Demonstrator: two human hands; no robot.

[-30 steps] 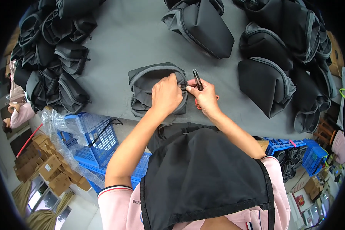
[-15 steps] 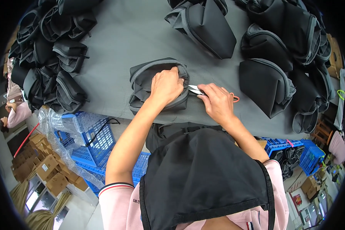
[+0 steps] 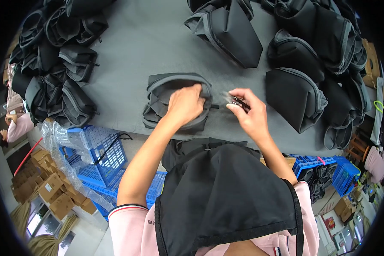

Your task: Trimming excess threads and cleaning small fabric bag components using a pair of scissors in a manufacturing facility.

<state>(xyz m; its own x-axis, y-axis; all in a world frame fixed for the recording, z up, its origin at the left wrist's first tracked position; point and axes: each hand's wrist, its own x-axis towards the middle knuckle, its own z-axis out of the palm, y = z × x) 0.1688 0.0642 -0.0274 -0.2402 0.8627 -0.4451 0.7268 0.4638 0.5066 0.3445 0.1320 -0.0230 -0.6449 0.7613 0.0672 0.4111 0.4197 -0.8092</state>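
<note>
Open pouch: I have a black, box-shaped fabric pouch with grey trim in view, its mouth spread wide and facing up toward my camera.
Rim: a smooth grey band curves around the opening, rounded at the corners; a black panel shows beyond it along the far side.
Lining: the inside is grey, soft and creased, with loose folds bunched toward the left end.
Side tab: a short, narrow black strip sticks straight out from the right end, lying over the table.
Pouch position: it sits on the broad table covered in grey textured material, close to the near edge and in front of the wearer's body.
Left hand: I see the left hand reaching into the mouth at its right end, fingers bent; their tips are partly hidden, so I cannot tell whether they pinch the fabric.
Right hand: the right hand is just right of the tab and apart from the pouch, thumb and fingers grasping small black-handled snips with metal blades.
Blades: they point left toward the pouch, too blurred for me to judge their gap.
Nearby: similar black pouches crowd the table's right side.
</note>
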